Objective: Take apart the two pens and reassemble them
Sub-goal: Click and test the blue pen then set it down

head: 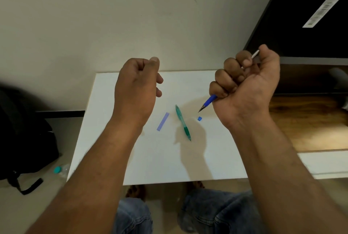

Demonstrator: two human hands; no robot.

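Observation:
My right hand (246,87) is raised over the white table (131,158) and grips the blue pen's front part (211,100) in a fist. Its dark tip points down-left and the thin white refill end (255,54) sticks out above the thumb. A green pen (182,122) lies whole in the middle of the table. Left of it lies a translucent blue barrel piece (163,124), and to its right a tiny blue piece (199,118). My left hand (137,87) hovers above the table's far left with fingers curled and thumb on top. Its palm is hidden and nothing shows in it.
A black backpack (24,130) and a clear bottle with a teal cap (60,169) sit on the floor at the left. A black cabinet (310,17) and a wooden shelf (310,120) stand close on the right. My knees in jeans are below the table's near edge.

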